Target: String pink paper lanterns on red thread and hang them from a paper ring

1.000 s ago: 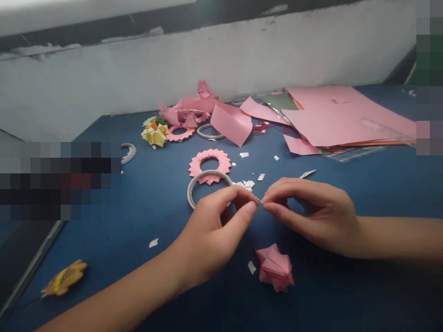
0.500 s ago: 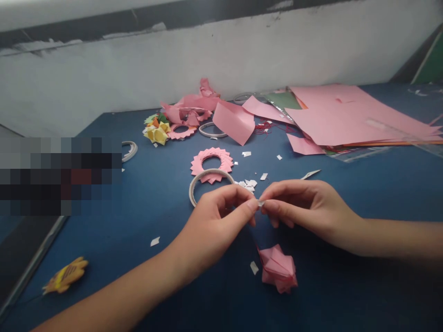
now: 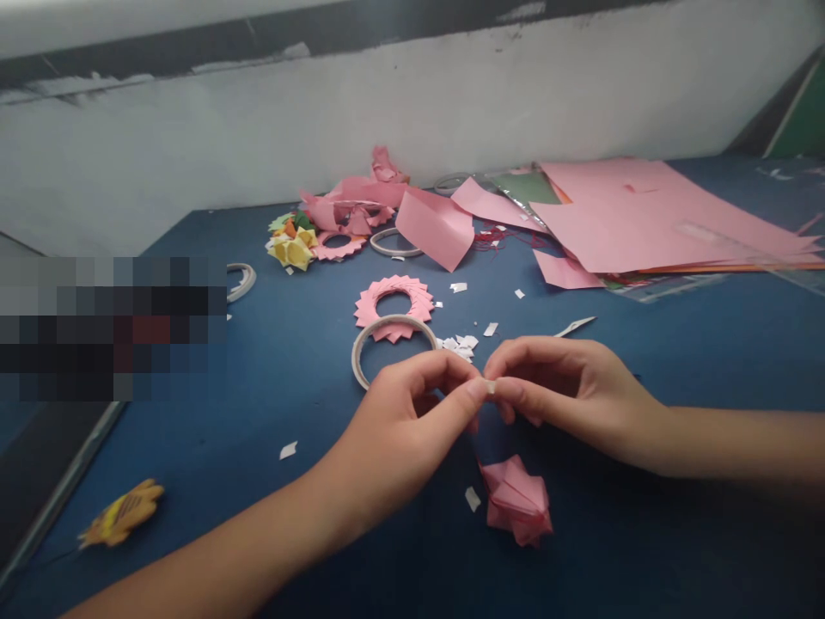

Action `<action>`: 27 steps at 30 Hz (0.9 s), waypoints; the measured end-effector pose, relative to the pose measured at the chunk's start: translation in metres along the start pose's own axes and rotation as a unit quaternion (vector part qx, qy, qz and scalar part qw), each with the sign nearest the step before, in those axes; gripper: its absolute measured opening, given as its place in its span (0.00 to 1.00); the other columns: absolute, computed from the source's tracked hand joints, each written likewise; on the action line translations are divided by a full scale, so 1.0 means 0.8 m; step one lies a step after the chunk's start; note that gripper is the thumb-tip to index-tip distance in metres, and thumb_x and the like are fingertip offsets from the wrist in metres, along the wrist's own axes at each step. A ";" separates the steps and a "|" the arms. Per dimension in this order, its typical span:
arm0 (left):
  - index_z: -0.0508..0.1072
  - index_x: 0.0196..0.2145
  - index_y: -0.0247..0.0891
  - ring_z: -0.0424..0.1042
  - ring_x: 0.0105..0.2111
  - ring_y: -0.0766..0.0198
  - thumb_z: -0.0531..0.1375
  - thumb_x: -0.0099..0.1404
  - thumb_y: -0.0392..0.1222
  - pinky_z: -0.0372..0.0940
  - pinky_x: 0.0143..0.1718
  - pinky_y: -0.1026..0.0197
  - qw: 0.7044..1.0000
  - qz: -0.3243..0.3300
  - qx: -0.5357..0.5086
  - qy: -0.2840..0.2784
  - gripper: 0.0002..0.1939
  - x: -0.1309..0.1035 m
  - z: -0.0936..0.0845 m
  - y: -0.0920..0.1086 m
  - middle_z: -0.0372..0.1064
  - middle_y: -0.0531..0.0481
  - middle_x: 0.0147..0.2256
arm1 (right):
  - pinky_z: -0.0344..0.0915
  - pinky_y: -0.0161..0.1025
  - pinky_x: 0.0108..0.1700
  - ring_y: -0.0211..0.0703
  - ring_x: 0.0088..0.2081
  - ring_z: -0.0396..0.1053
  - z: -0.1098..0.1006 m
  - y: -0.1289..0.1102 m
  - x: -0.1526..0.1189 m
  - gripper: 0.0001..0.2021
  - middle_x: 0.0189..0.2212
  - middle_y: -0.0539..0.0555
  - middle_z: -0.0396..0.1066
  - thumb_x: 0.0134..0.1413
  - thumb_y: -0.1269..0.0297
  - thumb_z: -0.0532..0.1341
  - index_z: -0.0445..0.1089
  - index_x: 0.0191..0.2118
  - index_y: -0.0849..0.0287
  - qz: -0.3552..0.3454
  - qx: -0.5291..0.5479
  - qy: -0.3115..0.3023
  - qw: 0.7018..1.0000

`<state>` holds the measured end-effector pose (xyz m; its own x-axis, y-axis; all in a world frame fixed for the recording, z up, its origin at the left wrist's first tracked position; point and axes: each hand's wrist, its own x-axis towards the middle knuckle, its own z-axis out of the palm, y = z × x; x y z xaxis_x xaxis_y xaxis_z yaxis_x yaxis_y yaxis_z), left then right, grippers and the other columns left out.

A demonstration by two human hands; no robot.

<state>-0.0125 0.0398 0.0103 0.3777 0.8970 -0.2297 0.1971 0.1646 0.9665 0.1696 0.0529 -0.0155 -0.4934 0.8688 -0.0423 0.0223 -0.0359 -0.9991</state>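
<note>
My left hand (image 3: 418, 413) and my right hand (image 3: 571, 383) meet fingertip to fingertip above the table. Pinched between them is a small whitish piece of tape (image 3: 491, 387); the fingers cover most of it. Below lies a pink folded-paper star (image 3: 517, 503), with a thin thread running from it up toward the left hand's fingers. Behind my left hand, a tape roll (image 3: 358, 365) rests against a ring of folded pink paper (image 3: 422, 301). A cluster of white scraps (image 3: 461, 346) sits just past the fingertips. Beyond my right hand shows a pointed metal blade (image 3: 576, 327).
Pink paper sheets (image 3: 619, 223) are stacked at the back right under a clear ruler (image 3: 728, 245). Yellow folded paper (image 3: 293, 251) and a pink sheet (image 3: 438, 228) lie at the back. An orange-yellow trinket (image 3: 125, 514) is at left, near the table edge.
Both hands have shifted very slightly, and the fingertips are closer together around the tape piece, which is tilted differently. The paper star has hardly moved.
</note>
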 end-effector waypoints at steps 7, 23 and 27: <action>0.70 0.27 0.35 0.59 0.23 0.74 0.59 0.63 0.40 0.54 0.23 0.71 1.000 -0.003 -0.015 0.003 0.08 0.002 -0.002 -0.001 0.63 0.58 0.21 | 0.62 0.20 0.26 0.26 0.25 0.65 0.001 -0.001 -0.002 0.03 0.23 0.45 0.69 0.52 0.68 0.65 0.71 0.33 0.60 -0.014 -0.004 0.005 1.000; 0.70 0.27 0.36 0.59 0.23 0.72 0.60 0.61 0.40 0.54 0.23 0.70 0.999 -0.020 0.006 0.031 0.07 0.000 0.003 0.001 0.62 0.58 0.22 | 0.63 0.27 0.25 0.31 0.24 0.64 0.001 -0.002 -0.001 0.06 0.22 0.48 0.67 0.50 0.63 0.65 0.72 0.31 0.61 -0.017 -0.056 0.018 0.998; 0.71 0.27 0.35 0.57 0.21 0.73 0.60 0.61 0.41 0.52 0.23 0.70 0.999 -0.036 -0.013 0.025 0.08 0.002 0.003 0.000 0.62 0.58 0.20 | 0.63 0.25 0.25 0.30 0.24 0.64 0.000 -0.003 -0.001 0.06 0.22 0.48 0.68 0.51 0.64 0.65 0.72 0.32 0.61 -0.011 -0.043 0.008 0.999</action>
<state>-0.0099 0.0400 0.0101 0.3176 0.9014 -0.2943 0.1991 0.2401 0.9501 0.1698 0.0526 -0.0134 -0.4801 0.8770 -0.0188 0.0861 0.0258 -0.9960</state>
